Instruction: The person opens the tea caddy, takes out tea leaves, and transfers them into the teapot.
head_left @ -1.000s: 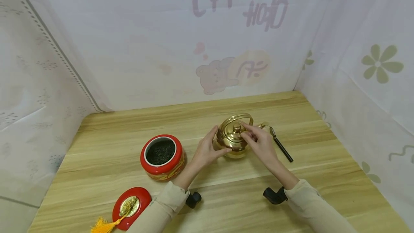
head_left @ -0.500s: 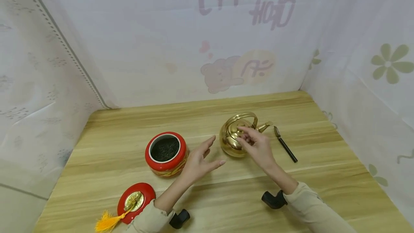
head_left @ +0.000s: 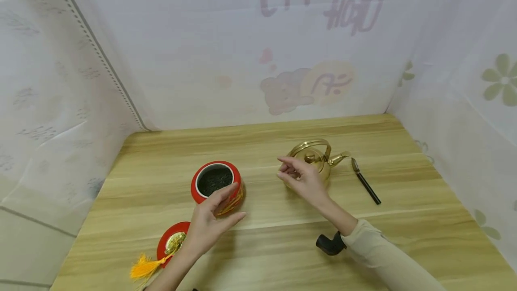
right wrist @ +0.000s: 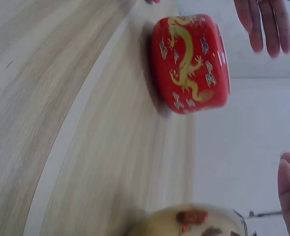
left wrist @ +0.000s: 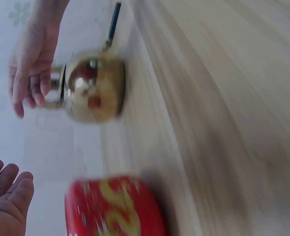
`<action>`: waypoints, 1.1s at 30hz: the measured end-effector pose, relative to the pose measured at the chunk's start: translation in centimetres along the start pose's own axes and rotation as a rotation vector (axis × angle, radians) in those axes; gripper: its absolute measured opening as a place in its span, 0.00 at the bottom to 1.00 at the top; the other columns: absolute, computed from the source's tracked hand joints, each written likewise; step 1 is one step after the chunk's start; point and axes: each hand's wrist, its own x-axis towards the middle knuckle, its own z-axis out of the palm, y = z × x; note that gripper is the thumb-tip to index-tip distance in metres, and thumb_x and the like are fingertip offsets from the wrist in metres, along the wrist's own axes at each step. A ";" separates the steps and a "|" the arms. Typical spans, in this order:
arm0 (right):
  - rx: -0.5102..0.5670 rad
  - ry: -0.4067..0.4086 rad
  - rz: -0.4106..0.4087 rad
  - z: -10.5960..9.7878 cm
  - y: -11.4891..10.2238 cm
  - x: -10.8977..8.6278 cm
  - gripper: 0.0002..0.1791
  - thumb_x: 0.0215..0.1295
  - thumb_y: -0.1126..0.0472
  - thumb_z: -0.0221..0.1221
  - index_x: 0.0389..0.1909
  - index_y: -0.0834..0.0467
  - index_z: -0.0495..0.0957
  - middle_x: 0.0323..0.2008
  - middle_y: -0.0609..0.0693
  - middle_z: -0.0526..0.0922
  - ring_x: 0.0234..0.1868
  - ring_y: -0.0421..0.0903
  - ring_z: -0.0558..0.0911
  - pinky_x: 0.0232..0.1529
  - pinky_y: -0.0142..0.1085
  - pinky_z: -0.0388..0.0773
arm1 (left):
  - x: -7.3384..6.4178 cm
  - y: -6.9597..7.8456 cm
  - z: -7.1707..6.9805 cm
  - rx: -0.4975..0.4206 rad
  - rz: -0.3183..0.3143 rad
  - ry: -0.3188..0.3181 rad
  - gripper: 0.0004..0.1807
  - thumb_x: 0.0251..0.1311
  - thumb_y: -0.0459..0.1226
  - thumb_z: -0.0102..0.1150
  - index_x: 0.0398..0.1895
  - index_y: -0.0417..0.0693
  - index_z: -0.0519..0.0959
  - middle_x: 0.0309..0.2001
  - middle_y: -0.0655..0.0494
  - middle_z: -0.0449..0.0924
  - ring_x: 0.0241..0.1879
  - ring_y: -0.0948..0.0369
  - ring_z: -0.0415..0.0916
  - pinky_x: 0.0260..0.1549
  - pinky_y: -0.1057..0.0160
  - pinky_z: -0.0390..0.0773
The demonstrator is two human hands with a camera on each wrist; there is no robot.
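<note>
My left hand (head_left: 209,226) hovers at the near side of a red tea jar (head_left: 196,188), thumb and fingers apart, nothing between them. The jar is uncovered and dark loose tea leaves (head_left: 215,179) fill part of it; a yellow dragon decorates its wall in the right wrist view. My right hand (head_left: 305,181) is in front of a golden teapot (head_left: 325,173), its thumb and forefinger parted and holding nothing. The teapot's lid, with its round knob (head_left: 310,158), sits on top under the arched handle. My right hand hides part of the pot's body.
The jar's red lid (head_left: 162,247), with a gold centre and a yellow tassel (head_left: 145,267), lies at the near left, partly behind my left forearm. A slim black-handled tool (head_left: 366,186) with a small dark head lies right of the spout (head_left: 338,159). Patterned cloth surrounds the wooden table (head_left: 262,255).
My left hand has left the teapot's side and moved left to the jar. My right hand has let go of the lid's knob and drawn back leftward. The view has turned slightly left.
</note>
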 end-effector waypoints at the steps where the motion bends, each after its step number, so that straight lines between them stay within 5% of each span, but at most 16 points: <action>1: 0.019 -0.014 0.006 0.4 0.5 0.0 0.20 0.54 0.72 0.64 0.49 0.71 0.76 0.34 0.61 0.83 0.32 0.51 0.83 0.31 0.30 0.82 | -0.4 -0.1 -0.5 0.013 -0.005 0.017 0.32 0.46 0.34 0.72 0.58 0.41 0.74 0.59 0.50 0.75 0.59 0.58 0.71 0.54 0.71 0.73; 11: 0.191 -0.159 0.130 3.3 1.6 0.8 0.27 0.54 0.71 0.65 0.56 0.71 0.71 0.47 0.66 0.79 0.48 0.58 0.80 0.48 0.38 0.81 | -3.9 -2.0 -5.1 0.166 -0.179 0.148 0.31 0.47 0.37 0.72 0.57 0.43 0.75 0.57 0.48 0.77 0.53 0.81 0.69 0.50 0.82 0.70; 17: 0.234 -0.221 0.143 4.9 1.9 1.2 0.32 0.51 0.72 0.66 0.59 0.72 0.68 0.53 0.69 0.76 0.55 0.62 0.76 0.54 0.49 0.77 | -5.6 -3.3 -6.5 0.154 -0.296 0.159 0.32 0.46 0.36 0.72 0.58 0.42 0.74 0.57 0.43 0.76 0.47 0.82 0.72 0.36 0.73 0.81; 26: 0.212 -0.312 0.144 7.0 2.5 1.8 0.38 0.50 0.66 0.69 0.63 0.68 0.65 0.59 0.64 0.72 0.60 0.58 0.73 0.59 0.46 0.73 | -7.0 -4.9 -7.7 0.368 -0.244 0.179 0.31 0.42 0.37 0.75 0.53 0.40 0.78 0.50 0.46 0.81 0.47 0.82 0.70 0.46 0.90 0.65; 33: 0.189 -0.364 0.157 8.3 2.7 2.3 0.42 0.50 0.64 0.70 0.65 0.68 0.62 0.63 0.65 0.67 0.64 0.57 0.68 0.61 0.47 0.71 | -7.6 -5.8 -7.9 0.399 -0.251 0.180 0.30 0.40 0.35 0.76 0.51 0.39 0.79 0.48 0.46 0.82 0.46 0.70 0.78 0.42 0.89 0.68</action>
